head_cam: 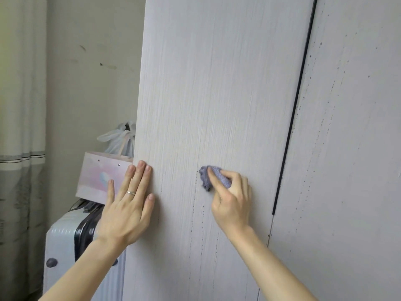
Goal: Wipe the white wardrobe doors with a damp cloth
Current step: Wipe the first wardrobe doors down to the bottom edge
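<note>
A person faces a tall white wood-grain wardrobe door (217,94), seen from their own head height with both bare forearms reaching forward. The left hand (128,203), wearing a thin silver ring (130,192), lies flat against the door's left edge with its fingers straight and slightly spread, the palm pressing on the panel. The right hand (232,198) grips a small crumpled purple-grey cloth (211,177), its fingers curled round the bunched fabric and pressing it to the door near the middle of the panel. Thin vertical trails of dark specks run down the door just below and left of the cloth. A narrow dark gap (295,109) separates this door from a second white door (351,148) on the right, which is dotted with similar dark specks. Left of the wardrobe stand a pale ribbed hard-shell suitcase (63,246), a pink paper gift bag (99,177) on top of it, a tied translucent plastic bag (119,137) behind that, and a pale curtain (21,105).
</note>
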Action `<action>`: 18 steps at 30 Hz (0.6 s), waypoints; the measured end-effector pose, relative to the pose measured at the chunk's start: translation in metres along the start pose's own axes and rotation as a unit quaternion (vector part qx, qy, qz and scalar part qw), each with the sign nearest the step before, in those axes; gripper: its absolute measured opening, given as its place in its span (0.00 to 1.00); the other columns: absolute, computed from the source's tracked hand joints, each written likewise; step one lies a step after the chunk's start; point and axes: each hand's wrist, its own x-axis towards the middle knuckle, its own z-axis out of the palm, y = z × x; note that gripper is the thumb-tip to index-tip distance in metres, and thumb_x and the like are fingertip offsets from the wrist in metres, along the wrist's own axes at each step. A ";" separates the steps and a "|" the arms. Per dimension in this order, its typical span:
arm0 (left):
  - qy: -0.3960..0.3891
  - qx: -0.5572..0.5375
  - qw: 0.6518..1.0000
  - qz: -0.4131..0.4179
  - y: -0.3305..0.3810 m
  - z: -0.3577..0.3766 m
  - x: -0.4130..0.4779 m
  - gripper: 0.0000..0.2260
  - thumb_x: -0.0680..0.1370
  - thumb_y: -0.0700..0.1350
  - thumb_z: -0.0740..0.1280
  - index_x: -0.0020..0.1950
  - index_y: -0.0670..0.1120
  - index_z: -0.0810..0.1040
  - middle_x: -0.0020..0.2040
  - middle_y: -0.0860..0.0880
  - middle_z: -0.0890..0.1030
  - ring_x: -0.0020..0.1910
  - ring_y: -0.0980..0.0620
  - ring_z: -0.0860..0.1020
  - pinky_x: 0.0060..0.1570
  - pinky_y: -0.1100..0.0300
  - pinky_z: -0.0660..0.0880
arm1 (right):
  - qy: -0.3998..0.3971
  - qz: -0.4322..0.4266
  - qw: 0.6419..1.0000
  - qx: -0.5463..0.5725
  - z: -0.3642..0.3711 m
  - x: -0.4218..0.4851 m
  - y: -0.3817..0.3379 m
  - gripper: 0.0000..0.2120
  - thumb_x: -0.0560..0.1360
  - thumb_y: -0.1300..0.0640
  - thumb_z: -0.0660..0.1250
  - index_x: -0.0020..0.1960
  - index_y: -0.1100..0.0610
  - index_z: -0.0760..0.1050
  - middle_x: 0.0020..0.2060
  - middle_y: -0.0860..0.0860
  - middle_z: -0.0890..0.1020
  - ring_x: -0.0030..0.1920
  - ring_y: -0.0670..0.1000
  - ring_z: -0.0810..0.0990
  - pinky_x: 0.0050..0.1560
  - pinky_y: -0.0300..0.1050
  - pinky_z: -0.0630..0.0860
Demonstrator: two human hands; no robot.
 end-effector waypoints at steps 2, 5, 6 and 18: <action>0.007 -0.003 1.000 -0.002 0.000 0.002 -0.004 0.29 0.83 0.53 0.49 0.83 0.52 0.45 0.83 0.57 0.44 0.81 0.55 0.43 0.76 0.36 0.54 | -0.054 -0.089 0.995 -0.008 -0.002 -0.034 -0.005 0.27 0.69 0.66 0.62 0.64 0.48 0.81 0.52 0.51 0.79 0.46 0.57 0.76 0.41 0.49 0.70; 0.023 0.014 1.000 0.012 -0.004 0.004 -0.006 0.29 0.83 0.53 0.50 0.83 0.50 0.48 0.83 0.56 0.46 0.81 0.55 0.45 0.76 0.37 0.57 | -0.080 -0.136 0.987 -0.023 -0.007 -0.013 -0.003 0.28 0.66 0.66 0.62 0.61 0.46 0.82 0.51 0.50 0.80 0.44 0.58 0.77 0.40 0.48 0.69; 0.024 0.018 0.999 0.017 -0.006 0.004 -0.006 0.28 0.83 0.53 0.50 0.83 0.49 0.49 0.83 0.55 0.47 0.82 0.55 0.45 0.76 0.38 0.57 | -0.069 -0.113 0.991 -0.023 -0.008 0.006 -0.004 0.28 0.67 0.65 0.62 0.61 0.45 0.82 0.50 0.50 0.80 0.44 0.58 0.76 0.40 0.49 0.70; 0.000 -0.146 0.981 -0.130 -0.020 0.022 -0.060 0.25 0.82 0.59 0.45 0.80 0.64 0.43 0.80 0.63 0.46 0.79 0.65 0.42 0.79 0.49 0.48 | -0.100 -0.166 0.981 -0.024 0.000 -0.015 -0.028 0.25 0.68 0.63 0.60 0.58 0.45 0.83 0.47 0.50 0.81 0.40 0.59 0.77 0.37 0.48 0.70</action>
